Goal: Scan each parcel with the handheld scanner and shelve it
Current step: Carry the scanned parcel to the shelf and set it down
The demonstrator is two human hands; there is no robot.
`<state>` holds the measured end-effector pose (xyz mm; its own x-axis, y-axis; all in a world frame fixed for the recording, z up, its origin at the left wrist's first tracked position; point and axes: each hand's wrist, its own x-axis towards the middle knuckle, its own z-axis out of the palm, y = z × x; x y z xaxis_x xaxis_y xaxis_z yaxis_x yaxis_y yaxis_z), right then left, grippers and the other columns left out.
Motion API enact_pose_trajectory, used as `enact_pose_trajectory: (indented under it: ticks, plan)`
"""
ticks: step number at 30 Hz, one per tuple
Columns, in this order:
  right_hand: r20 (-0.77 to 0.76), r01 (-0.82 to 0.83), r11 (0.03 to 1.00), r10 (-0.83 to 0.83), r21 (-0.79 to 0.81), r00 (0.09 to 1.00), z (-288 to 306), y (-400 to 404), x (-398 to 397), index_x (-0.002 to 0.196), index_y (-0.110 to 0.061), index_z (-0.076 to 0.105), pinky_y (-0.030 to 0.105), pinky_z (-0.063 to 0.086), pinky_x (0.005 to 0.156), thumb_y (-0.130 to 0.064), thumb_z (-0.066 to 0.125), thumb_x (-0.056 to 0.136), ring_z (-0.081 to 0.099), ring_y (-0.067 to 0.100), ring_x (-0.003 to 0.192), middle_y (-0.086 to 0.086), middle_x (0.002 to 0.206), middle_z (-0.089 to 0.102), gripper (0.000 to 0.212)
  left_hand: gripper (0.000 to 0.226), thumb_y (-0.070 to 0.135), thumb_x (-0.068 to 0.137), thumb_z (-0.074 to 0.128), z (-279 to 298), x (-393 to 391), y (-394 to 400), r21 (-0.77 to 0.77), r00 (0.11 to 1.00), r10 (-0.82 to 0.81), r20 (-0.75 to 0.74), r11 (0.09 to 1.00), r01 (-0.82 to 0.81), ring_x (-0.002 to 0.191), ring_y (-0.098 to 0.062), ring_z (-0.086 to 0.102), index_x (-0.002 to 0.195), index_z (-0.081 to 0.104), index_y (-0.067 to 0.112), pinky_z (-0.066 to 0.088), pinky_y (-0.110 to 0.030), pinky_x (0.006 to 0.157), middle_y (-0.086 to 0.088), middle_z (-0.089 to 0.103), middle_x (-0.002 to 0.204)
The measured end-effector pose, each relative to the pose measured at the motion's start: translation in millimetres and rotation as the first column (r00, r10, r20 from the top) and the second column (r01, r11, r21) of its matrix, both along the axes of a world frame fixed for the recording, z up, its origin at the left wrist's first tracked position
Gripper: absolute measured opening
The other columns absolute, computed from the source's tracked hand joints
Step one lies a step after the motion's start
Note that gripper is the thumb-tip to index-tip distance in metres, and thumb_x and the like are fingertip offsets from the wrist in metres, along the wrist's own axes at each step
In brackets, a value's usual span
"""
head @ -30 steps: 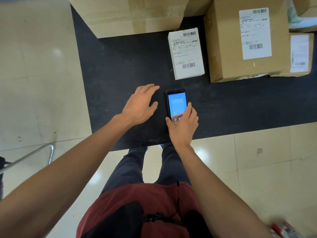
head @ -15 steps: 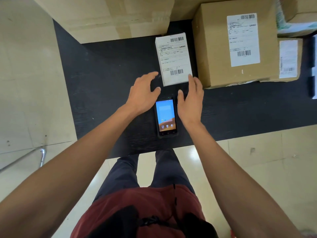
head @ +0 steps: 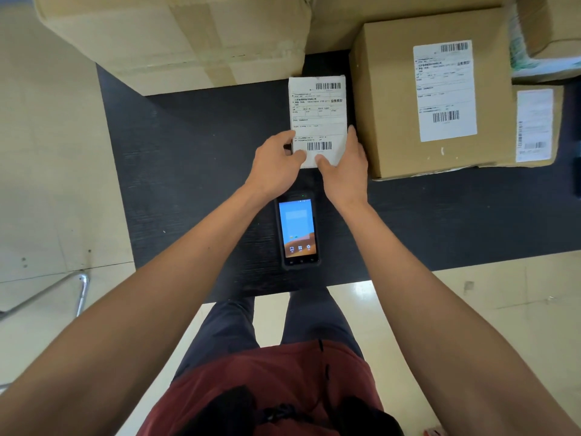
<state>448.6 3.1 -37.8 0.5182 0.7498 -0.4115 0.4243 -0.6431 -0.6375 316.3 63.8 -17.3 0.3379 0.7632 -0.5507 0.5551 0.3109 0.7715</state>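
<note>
**Small parcel taken up from the black table**

A black table point(head: 188, 158) is set on a pale tiled floor point(head: 56, 152), seen from above. The small white parcel point(head: 317, 111) lies near the far edge of the table, about mid-width, label up. Its near end is gripped from both sides: the left hand point(head: 276, 165) is curled round the left near corner, thumb on the label, and the right hand point(head: 344, 171) is laid along the right side, thumb pinching the near edge. The handheld scanner point(head: 298, 229) lies flat, screen lit, near the table's front edge, between the forearms and held by neither hand.

Risks from this position (judged, not observed):
- The lower barcode is partly flanked by both thumbs; a scan could fail if it is covered.
- The parcel is held at one end only, so it could tip or slip when lifted.
- The scanner lies directly under the wrists and could be knocked toward the front edge as the parcel is drawn back.

Obstructions: a large labelled carton point(head: 434, 99) stands just beside the right hand, leaving little room for the fingers. A larger brown box point(head: 176, 39) overhangs the far left corner, and a smaller labelled box point(head: 534, 124) sits at the right.
</note>
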Motion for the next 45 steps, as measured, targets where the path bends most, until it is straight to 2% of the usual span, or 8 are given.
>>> enact_pose_trajectory:
  ticks: [3, 6, 8, 13, 16, 27, 31, 45]
  plan:
    - [0.014, 0.027, 0.999, -0.028, 0.023, 1.000, 3.3, -0.8, -4.1, 0.154, -0.013, 0.030, 0.036, 0.044, 0.109, -0.015, 0.072, 0.090, 0.045, 0.020, 0.130, 0.008, 0.141, 0.048, 0.077, 0.038, 0.013, 0.099, 0.056, 7.0, -4.0, -2.6, -0.009, 0.999, 0.026, 0.021, 1.000, -0.026, 0.097, 0.011, 0.064, 0.135, 0.062, 0.025, 0.045, 0.000, 0.075, 0.014, 0.068, 0.126]
    - [0.033, 0.046, 0.990, -0.051, 0.131, 0.998, 12.1, -4.8, -12.6, 0.154, -0.016, 0.033, 0.002, 0.037, 0.092, -0.017, 0.075, 0.088, 0.045, 0.009, 0.125, 0.004, 0.141, 0.042, 0.079, 0.040, 0.013, 0.099, 0.054, 17.9, -13.3, -3.0, -0.021, 0.997, 0.054, 0.062, 0.998, -0.053, 0.102, 0.001, 0.067, 0.136, 0.063, 0.028, 0.052, -0.013, 0.087, 0.014, 0.069, 0.126]
    - [0.027, 0.054, 0.977, -0.061, 0.205, 0.998, 22.7, -6.3, -21.7, 0.151, -0.021, 0.039, -0.005, 0.035, 0.084, -0.018, 0.076, 0.087, 0.043, 0.000, 0.119, -0.002, 0.137, 0.042, 0.074, 0.041, 0.014, 0.099, 0.054, 28.4, -23.1, -2.5, -0.018, 0.992, 0.079, 0.094, 0.997, -0.078, 0.098, 0.004, 0.067, 0.134, 0.065, 0.031, 0.053, -0.020, 0.086, 0.018, 0.070, 0.123]
    - [-0.030, 0.123, 0.928, -0.120, 0.353, 0.992, 61.4, -9.5, -48.6, 0.145, -0.026, 0.047, 0.013, 0.051, 0.093, -0.015, 0.067, 0.093, 0.048, 0.000, 0.121, -0.008, 0.134, 0.046, 0.057, 0.041, 0.017, 0.097, 0.052, 61.7, -52.5, -1.7, 0.013, 0.986, 0.077, 0.149, 0.997, -0.080, 0.098, 0.005, 0.066, 0.127, 0.067, 0.040, 0.051, -0.023, 0.085, 0.022, 0.070, 0.120]
    - [-0.110, 0.193, 0.891, -0.161, 0.411, 0.981, 88.9, -18.0, -67.2, 0.143, -0.030, 0.049, 0.026, 0.056, 0.096, -0.013, 0.066, 0.094, 0.052, 0.004, 0.127, -0.015, 0.136, 0.053, 0.054, 0.041, 0.018, 0.098, 0.052, 81.8, -72.4, -3.8, 0.046, 0.980, 0.036, 0.195, 0.998, -0.046, 0.101, 0.008, 0.065, 0.130, 0.066, 0.039, 0.049, -0.013, 0.078, 0.027, 0.070, 0.117]
    - [-0.333, 0.513, 0.689, -0.391, 0.513, 0.858, 161.2, -88.7, -84.4, 0.140, -0.023, 0.056, 0.024, 0.057, 0.092, -0.003, 0.068, 0.093, 0.062, 0.004, 0.120, -0.011, 0.130, 0.066, 0.053, 0.030, 0.024, 0.101, 0.058, 132.4, -105.7, -22.8, 0.243, 0.959, -0.244, 0.144, 0.948, 0.205, 0.101, 0.012, 0.060, 0.128, 0.065, 0.033, 0.040, 0.003, 0.077, 0.020, 0.069, 0.116]
    - [-0.382, 0.628, 0.562, -0.501, 0.539, 0.777, 178.1, -120.3, -68.9, 0.135, -0.032, 0.056, 0.015, 0.054, 0.085, -0.004, 0.069, 0.093, 0.061, -0.001, 0.119, -0.017, 0.127, 0.067, 0.052, 0.032, 0.026, 0.102, 0.056, 160.6, -79.8, -42.7, 0.293, 0.910, -0.395, 0.124, 0.891, 0.347, 0.102, 0.016, 0.057, 0.132, 0.062, 0.035, 0.039, 0.004, 0.074, 0.024, 0.065, 0.117]
    - [-0.444, 0.757, 0.201, -0.706, 0.622, 0.551, 220.6, -286.5, 71.6, 0.142, -0.023, 0.056, 0.032, 0.058, 0.094, -0.005, 0.067, 0.092, 0.063, 0.007, 0.120, -0.013, 0.128, 0.068, 0.054, 0.038, 0.027, 0.102, 0.058, 217.2, 117.1, -177.3, 0.408, 0.644, -0.756, 0.121, 0.629, 0.662, 0.115, 0.012, 0.056, 0.139, 0.057, 0.034, 0.042, -0.012, 0.094, 0.024, 0.063, 0.130]
